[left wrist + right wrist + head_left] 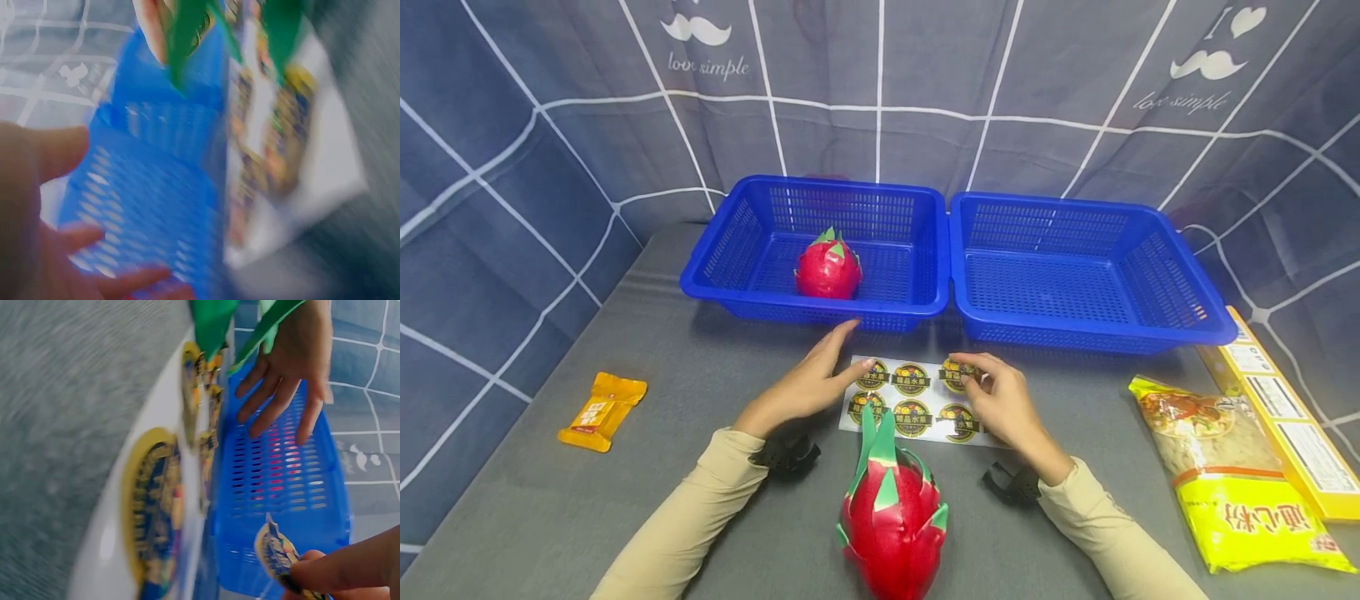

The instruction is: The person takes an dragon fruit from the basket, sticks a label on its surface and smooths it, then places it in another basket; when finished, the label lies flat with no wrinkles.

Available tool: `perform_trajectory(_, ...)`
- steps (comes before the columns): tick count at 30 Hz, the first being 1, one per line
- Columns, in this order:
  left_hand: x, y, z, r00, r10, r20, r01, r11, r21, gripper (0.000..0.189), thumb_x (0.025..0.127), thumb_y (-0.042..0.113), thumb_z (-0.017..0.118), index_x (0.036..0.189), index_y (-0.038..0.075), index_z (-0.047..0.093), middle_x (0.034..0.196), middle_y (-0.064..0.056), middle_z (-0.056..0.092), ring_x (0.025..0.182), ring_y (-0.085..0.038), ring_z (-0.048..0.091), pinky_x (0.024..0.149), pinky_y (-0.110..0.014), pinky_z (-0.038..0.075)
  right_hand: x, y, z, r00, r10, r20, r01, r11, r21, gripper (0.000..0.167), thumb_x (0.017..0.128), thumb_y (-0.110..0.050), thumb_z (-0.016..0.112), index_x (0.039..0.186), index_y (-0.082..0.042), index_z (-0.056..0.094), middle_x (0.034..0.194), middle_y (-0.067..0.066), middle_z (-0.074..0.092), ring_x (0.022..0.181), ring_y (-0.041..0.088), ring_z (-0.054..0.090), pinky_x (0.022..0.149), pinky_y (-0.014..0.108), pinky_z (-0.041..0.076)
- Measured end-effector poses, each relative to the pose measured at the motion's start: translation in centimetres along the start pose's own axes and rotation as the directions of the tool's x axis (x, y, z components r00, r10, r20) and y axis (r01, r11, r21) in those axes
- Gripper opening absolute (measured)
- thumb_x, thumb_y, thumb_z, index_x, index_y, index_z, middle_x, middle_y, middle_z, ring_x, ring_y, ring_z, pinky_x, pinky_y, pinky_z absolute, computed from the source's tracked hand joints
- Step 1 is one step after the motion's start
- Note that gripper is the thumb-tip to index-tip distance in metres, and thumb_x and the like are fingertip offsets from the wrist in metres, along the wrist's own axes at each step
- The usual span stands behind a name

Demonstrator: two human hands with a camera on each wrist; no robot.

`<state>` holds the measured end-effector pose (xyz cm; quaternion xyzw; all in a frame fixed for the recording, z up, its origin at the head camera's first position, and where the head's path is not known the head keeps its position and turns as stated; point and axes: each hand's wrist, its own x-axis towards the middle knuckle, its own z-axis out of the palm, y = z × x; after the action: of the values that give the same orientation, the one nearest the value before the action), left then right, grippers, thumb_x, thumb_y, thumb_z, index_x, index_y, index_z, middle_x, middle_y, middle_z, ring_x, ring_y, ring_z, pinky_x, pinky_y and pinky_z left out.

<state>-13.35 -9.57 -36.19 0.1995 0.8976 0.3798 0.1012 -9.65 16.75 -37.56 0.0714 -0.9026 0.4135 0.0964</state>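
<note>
My right hand (1003, 404) pinches a round black-and-gold fruit sticker (275, 550) between thumb and fingertips, over the right part of a white sticker sheet (936, 393). Several matching stickers lie on that sheet in rows. My left hand (808, 385) is at the sheet's left edge, its fingers extended and holding nothing. Directly in front of me is a large red dragon fruit (895, 525) with green leaf tips, which overlap the sheet's lower edge in the head view. A smaller dragon fruit (829, 268) sits inside the left blue basket (760, 307).
A second blue basket (1090, 332) stands against the first, on its right. On the right lie a yellow bag of noodles (1232, 475) and a long yellow-and-white box (1292, 417). An orange packet (602, 411) lies at left. A grey grid-patterned curtain (925, 67) hangs behind the baskets.
</note>
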Motion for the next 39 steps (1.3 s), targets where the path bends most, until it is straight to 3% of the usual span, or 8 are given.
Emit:
perform_trajectory(6,-1.9,3.4,-0.7,0.996,-0.091,0.016,0.091,0.996,0.001,0.077,0.088,0.056,0.044,0.145,0.018,0.009,0.137,-0.020,0.039,0.127,-0.029,0.039,0.102,-0.051,0.034,-0.3,-1.4,-1.2,0.999,0.007,-0.043,-0.004,0.998,0.069,0.031,0.078,-0.006,0.067,0.108,-0.010,0.066,0.096,0.006,0.066,0.052,0.003,0.039,0.046,0.019,0.036)
perform_trajectory(10,-3.2,5.1,-0.6,0.986,-0.133,0.102,0.129,0.991,0.044,0.082,0.084,0.060,0.048,0.144,0.018,0.012,0.141,-0.016,0.036,0.130,-0.028,0.036,0.103,-0.050,0.033,-0.7,-2.4,-2.0,0.999,0.019,-0.036,-0.016,0.995,0.097,0.030,0.078,-0.011,0.068,0.109,-0.012,0.066,0.099,0.002,0.067,0.062,0.004,0.045,0.054,0.017,0.040)
perform_trajectory(13,-4.3,5.9,-0.3,0.960,-0.163,0.226,0.145,0.985,0.093,0.088,0.080,0.064,0.049,0.145,0.022,0.008,0.145,-0.017,0.029,0.134,-0.030,0.029,0.105,-0.050,0.031,-1.1,-3.0,-2.4,0.999,0.031,0.008,-0.032,0.984,0.173,0.030,0.079,-0.013,0.068,0.109,-0.012,0.066,0.103,0.003,0.067,0.074,0.000,0.054,0.065,0.013,0.045)
perform_trajectory(16,-5.2,6.4,-0.2,0.928,-0.164,0.334,0.127,0.983,0.132,0.092,0.078,0.067,0.050,0.146,0.023,0.005,0.138,-0.018,0.040,0.130,-0.028,0.037,0.102,-0.047,0.036,-1.5,-3.6,-2.8,0.997,0.038,0.063,-0.053,0.964,0.261,0.029,0.080,-0.014,0.068,0.109,-0.011,0.065,0.107,0.005,0.066,0.089,-0.002,0.058,0.076,0.013,0.048)
perform_trajectory(22,-6.4,7.3,0.2,0.877,-0.131,0.462,0.047,0.981,0.188,0.101,0.075,0.069,0.051,0.146,0.016,0.002,0.119,-0.010,0.059,0.112,-0.020,0.055,0.092,-0.040,0.046,-2.4,-4.9,-3.4,0.992,0.028,0.125,-0.067,0.943,0.325,0.032,0.080,-0.014,0.068,0.112,-0.010,0.064,0.110,0.004,0.064,0.087,0.004,0.060,0.074,0.019,0.051)
perform_trajectory(29,-7.2,8.2,0.9,0.843,-0.149,0.517,-0.002,0.960,0.280,0.104,0.071,0.074,0.050,0.146,0.022,0.001,0.089,0.003,0.065,0.087,-0.010,0.062,0.077,-0.032,0.050,-3.0,-5.8,-3.6,0.992,-0.036,0.118,-0.012,0.925,0.379,0.033,0.080,-0.007,0.067,0.113,-0.007,0.062,0.108,0.005,0.064,0.090,0.002,0.057,0.076,0.017,0.049)
perform_trajectory(34,-7.2,8.3,1.5,0.845,-0.140,0.517,-0.002,0.965,0.264,0.104,0.068,0.075,0.052,0.146,0.026,0.003,0.107,0.001,0.062,0.099,-0.012,0.059,0.081,-0.032,0.049,-3.3,-5.9,-3.5,0.993,-0.086,0.081,0.051,0.931,0.360,0.032,0.080,-0.006,0.066,0.112,-0.007,0.063,0.106,0.007,0.065,0.090,0.000,0.057,0.074,0.016,0.049)
perform_trajectory(39,-6.9,8.1,1.8,0.829,-0.115,0.548,0.007,0.981,0.196,0.101,0.068,0.069,0.060,0.145,0.029,0.008,0.116,0.000,0.054,0.105,-0.011,0.054,0.080,-0.030,0.049,-3.3,-5.8,-3.5,0.992,-0.108,0.072,0.078,0.939,0.335,0.032,0.081,-0.006,0.065,0.113,-0.006,0.062,0.107,0.009,0.065,0.095,-0.002,0.057,0.080,0.017,0.049)
